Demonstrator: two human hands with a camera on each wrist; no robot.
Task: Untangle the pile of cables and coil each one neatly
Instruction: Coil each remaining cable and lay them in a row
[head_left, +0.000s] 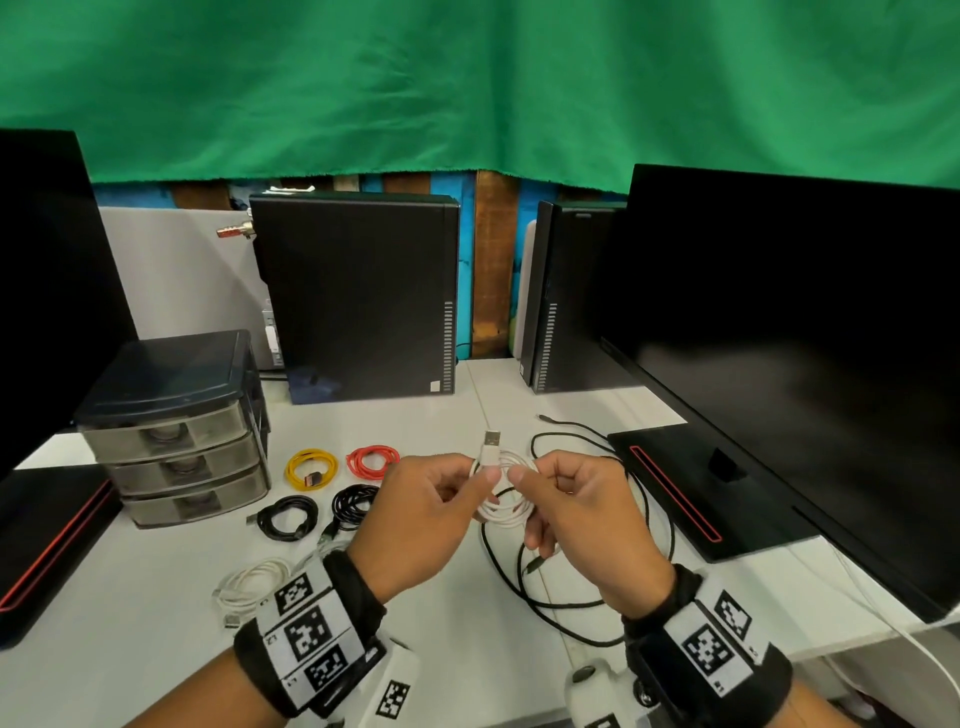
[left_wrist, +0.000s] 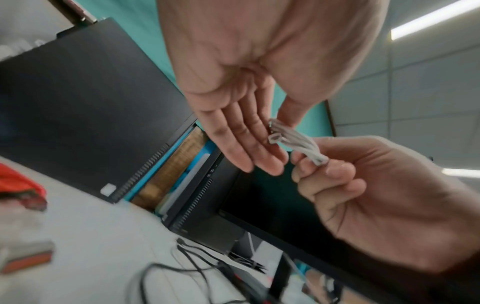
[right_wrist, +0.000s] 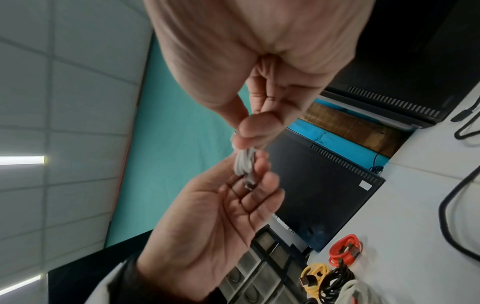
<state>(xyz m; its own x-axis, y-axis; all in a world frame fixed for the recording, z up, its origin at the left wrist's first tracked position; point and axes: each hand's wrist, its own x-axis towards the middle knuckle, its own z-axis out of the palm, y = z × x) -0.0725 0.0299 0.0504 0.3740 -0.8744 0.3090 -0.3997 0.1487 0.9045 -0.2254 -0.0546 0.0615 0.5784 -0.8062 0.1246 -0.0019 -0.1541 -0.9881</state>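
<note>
Both hands are up above the white desk (head_left: 415, 649), sharing one white cable (head_left: 506, 512) wound into a small coil. The right hand (head_left: 582, 514) pinches the bundle between thumb and forefinger, its other fingers curled. The left hand (head_left: 421, 519) pinches the coil's near side with its thumb, the fingers lying fairly straight against the strands; the cable's plug (head_left: 491, 441) sticks up just beyond its fingertips. Under the hands a long black cable (head_left: 597, 603) sprawls loose over the desk. Left of the held coil, finished coils lie on the desk: yellow coil (head_left: 310, 469), red coil (head_left: 372, 460), two black coils (head_left: 288, 517), and another white coil (head_left: 249, 584) nearest the left wrist. A small drawer unit (head_left: 176, 431) stands beyond them.
</note>
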